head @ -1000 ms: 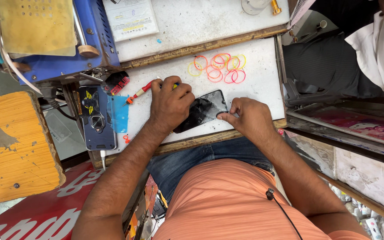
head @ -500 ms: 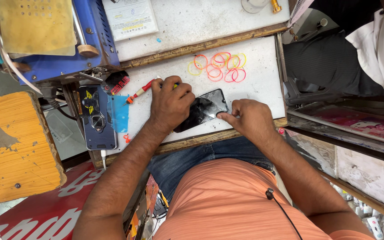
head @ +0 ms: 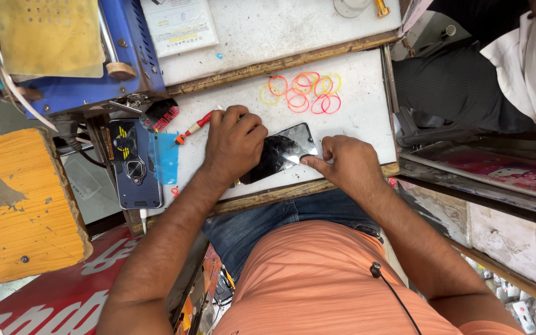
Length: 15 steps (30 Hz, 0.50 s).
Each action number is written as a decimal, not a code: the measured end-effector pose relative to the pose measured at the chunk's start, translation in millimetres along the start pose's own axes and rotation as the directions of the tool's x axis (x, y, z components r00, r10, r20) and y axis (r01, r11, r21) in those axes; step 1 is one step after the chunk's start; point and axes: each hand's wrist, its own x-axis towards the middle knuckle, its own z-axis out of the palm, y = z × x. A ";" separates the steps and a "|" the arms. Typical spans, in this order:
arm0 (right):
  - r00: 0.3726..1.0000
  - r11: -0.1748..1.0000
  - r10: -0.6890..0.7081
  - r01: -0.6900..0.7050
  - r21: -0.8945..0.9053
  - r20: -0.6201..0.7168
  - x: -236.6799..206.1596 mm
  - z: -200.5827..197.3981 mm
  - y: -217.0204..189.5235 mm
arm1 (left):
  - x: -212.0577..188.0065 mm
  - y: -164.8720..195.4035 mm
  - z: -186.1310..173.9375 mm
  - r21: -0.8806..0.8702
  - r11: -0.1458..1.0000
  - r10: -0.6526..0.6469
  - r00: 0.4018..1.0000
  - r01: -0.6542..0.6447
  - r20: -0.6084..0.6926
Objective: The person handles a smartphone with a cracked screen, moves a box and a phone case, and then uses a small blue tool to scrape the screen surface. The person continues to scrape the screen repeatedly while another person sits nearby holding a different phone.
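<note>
While the head camera looked straight down, the left hand [head: 234, 142] lay curled over the near-left end of a black phone [head: 280, 156] with cracked, glossy glass, fingers closed and pressing it flat to the white worktop [head: 367, 118]; the right hand [head: 345, 164] sat at the phone's right edge, thumb and forefinger pinched together against that edge, though whether they held a thin pick or only the glass I could not tell. The phone lay tilted across the worktop's front part, just behind its wooden lip; a red-handled screwdriver [head: 190, 129] rested just left of the left hand, touching or nearly touching the knuckles; a cluster of coloured rubber bands [head: 302, 93] lay behind the phone, apart from it; a dark phone case with a ring [head: 134, 164] and a blue film sheet [head: 167, 158] sat further left, beside a blue machine [head: 128, 56]. Judging by the grip, the step in hand looked like working the screen's edge loose; any following move would call for steady downward hold from the left and a gentle, shallow pull at the edge, since cracked glass could splinter.
</note>
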 end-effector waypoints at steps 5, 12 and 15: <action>0.998 1.000 0.013 -0.012 0.014 -0.056 -0.4 -3.4 -1.5 | -5.2 -9.4 -16.5 0.034 0.994 0.103 0.989 -0.107 0.111; 0.996 1.000 -0.019 0.018 -0.008 -0.089 -3.4 0.4 1.8 | -10.3 -10.7 -16.0 0.041 0.987 0.151 0.985 -0.155 0.082; 0.991 0.998 -0.062 0.064 0.008 -0.120 -2.8 0.1 1.7 | -10.4 -10.6 -13.4 0.086 0.985 0.144 0.988 -0.149 0.061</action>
